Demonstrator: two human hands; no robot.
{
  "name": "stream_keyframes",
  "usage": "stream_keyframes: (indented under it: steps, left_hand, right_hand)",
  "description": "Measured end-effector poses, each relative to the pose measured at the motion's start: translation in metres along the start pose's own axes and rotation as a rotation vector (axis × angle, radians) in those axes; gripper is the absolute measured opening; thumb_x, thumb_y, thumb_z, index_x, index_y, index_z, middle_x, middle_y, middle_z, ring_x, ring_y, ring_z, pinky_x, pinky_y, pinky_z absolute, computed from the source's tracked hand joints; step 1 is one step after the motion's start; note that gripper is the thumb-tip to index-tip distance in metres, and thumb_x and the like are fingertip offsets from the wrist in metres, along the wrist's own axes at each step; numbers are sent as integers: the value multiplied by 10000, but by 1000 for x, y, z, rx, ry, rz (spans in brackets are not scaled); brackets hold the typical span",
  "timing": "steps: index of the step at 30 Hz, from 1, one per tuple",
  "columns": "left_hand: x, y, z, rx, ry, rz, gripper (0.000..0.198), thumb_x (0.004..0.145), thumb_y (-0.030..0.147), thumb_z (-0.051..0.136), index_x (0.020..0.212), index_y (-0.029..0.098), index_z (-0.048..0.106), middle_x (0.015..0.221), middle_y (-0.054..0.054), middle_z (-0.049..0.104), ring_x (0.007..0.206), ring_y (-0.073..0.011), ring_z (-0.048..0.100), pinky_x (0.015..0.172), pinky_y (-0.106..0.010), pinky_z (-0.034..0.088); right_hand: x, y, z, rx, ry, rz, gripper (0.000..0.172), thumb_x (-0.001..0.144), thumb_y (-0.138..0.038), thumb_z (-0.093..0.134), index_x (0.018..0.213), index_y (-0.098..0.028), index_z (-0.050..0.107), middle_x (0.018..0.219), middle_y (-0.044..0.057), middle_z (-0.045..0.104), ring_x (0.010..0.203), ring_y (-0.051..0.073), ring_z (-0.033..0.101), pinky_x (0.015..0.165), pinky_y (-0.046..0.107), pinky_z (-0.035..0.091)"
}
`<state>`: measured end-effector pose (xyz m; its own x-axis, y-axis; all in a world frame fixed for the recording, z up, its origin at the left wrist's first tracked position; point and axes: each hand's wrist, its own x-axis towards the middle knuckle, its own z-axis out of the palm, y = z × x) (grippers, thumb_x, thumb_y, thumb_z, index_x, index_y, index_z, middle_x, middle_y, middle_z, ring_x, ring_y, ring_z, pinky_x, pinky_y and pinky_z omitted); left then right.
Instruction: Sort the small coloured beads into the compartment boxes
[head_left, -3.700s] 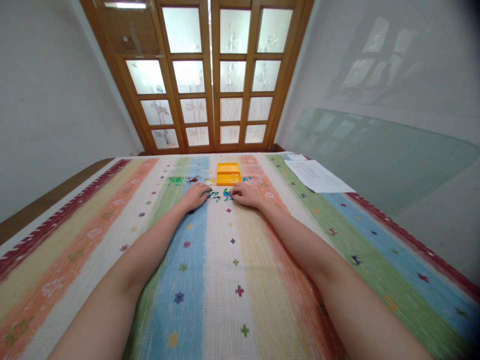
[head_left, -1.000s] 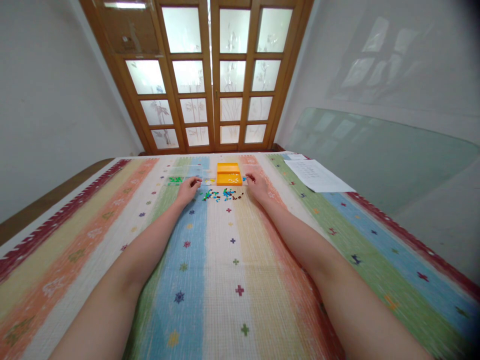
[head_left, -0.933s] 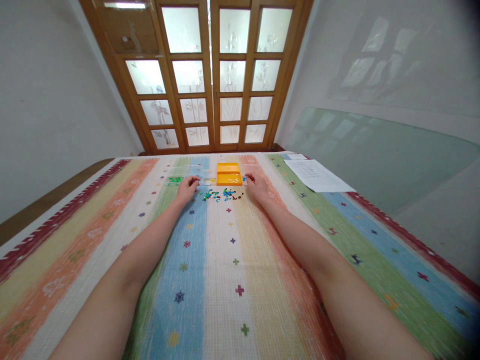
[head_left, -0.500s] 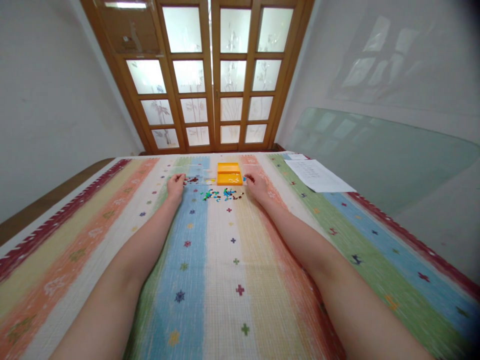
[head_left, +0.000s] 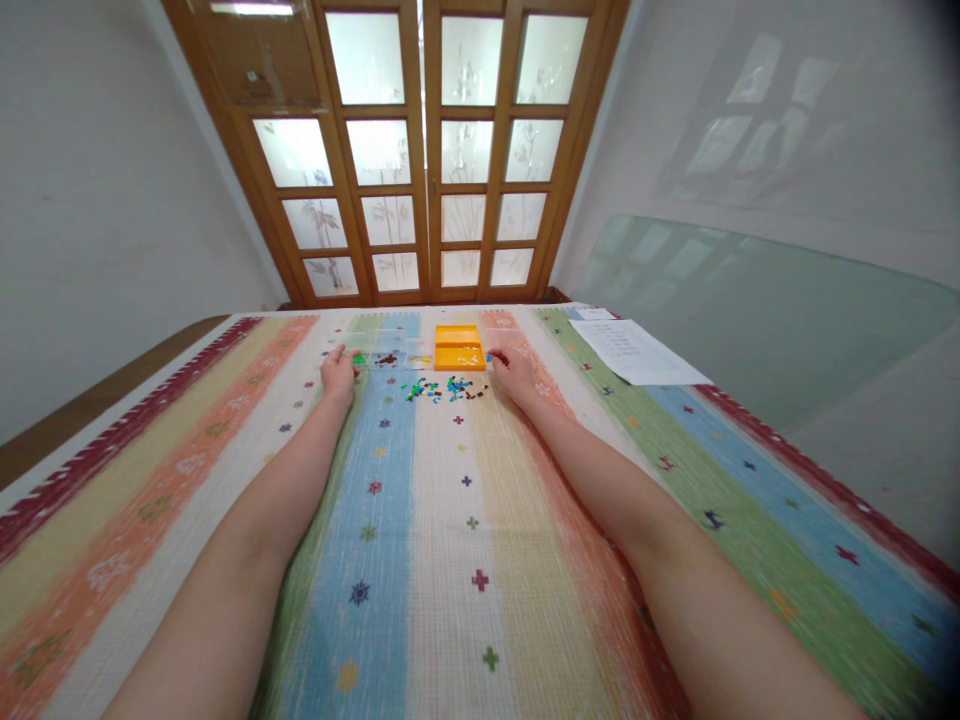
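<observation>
My left hand [head_left: 339,374] is at the left end of a clear, low-walled tray, its fingers apart and nothing visible in them. Beside its fingertips lies a small green heap [head_left: 359,359], with dark red pieces [head_left: 387,360] and a few yellow pieces [head_left: 421,360] further right. My right hand [head_left: 513,374] stays right of the yellow box [head_left: 459,366], fingers curled together next to blue bits [head_left: 490,358]; whatever they hold is too small to make out. Between the hands, a loose pile of tiny blue, green and brown pieces [head_left: 455,387] lies on the cloth.
The yellow box has two compartments, with pale bits in the nearer one. Printed paper sheets [head_left: 637,352] lie at the right. A striped tablecloth [head_left: 442,560] covers the table, walls flank it, and a glazed wooden door [head_left: 431,150] stands beyond.
My left hand has shifted left and its fingers have parted, uncovering the green heap. My right hand looks nearly still.
</observation>
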<state>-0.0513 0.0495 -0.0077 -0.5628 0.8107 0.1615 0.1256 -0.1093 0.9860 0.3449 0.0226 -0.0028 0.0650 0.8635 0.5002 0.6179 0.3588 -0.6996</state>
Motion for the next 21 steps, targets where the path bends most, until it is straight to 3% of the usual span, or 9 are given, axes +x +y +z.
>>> stream_keyframes:
  steps: [5, 10, 14, 21]
  left_hand:
    - [-6, -2, 3, 185, -157, 148, 468, 849, 257, 579, 1287, 155, 710, 1029, -86, 782, 628, -139, 578, 657, -256, 483]
    - [-24, 4, 9, 460, -505, 421, 285, 865, 296, 593, 1056, 208, 786, 937, -60, 778, 823, -219, 677, 835, -334, 521]
    - [-37, 11, 12, 647, -750, 618, 215, 836, 285, 602, 937, 226, 783, 954, -51, 764, 872, -226, 666, 858, -343, 507]
    - [-38, 16, 14, 725, -867, 721, 201, 811, 288, 640, 941, 200, 767, 949, -72, 733, 853, -222, 640, 820, -340, 510]
  right_hand:
    - [0, 1, 0, -36, -20, -62, 289, 920, -219, 516, 1061, -202, 768, 1113, 91, 774, 1032, 257, 678, 992, 424, 516]
    - [-6, -12, 4, -45, -100, -215, 273, 945, -204, 527, 1069, -202, 770, 1116, 97, 771, 1036, 256, 681, 988, 414, 511]
    - [-14, -26, 8, -69, -218, -356, 254, 970, -193, 537, 1064, -202, 773, 1099, 97, 764, 1021, 252, 677, 941, 391, 509]
    - [-19, -34, 10, -152, -332, -447, 222, 1011, -217, 568, 1050, -199, 786, 1050, 93, 759, 961, 239, 666, 882, 360, 487]
